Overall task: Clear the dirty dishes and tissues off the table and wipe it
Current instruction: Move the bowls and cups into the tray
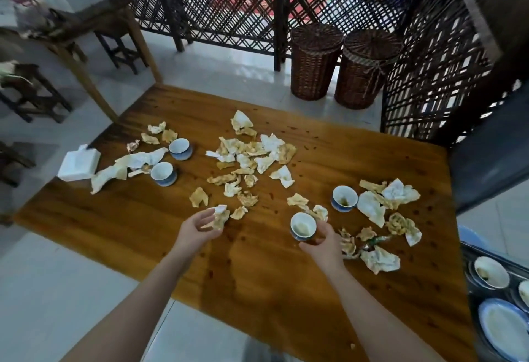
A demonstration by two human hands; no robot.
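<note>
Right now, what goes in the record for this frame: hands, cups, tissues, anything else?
left hand: holds a crumpled tissue
right hand: grips a cup
other cups: three standing on the table
loose tissues: scattered across it
tissue box: table's left edge
dishes: beside the table, right

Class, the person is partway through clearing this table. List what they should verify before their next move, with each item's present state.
1. Right hand grips the cup: ok.
2. Left hand holds a soiled tissue: ok.
3. Cup free of liquid: cannot tell.
4. Room on the tray: cannot tell, mostly out of view.
5. Table ready for wiping: not ok; scattered tissues and other cups remain.
</note>
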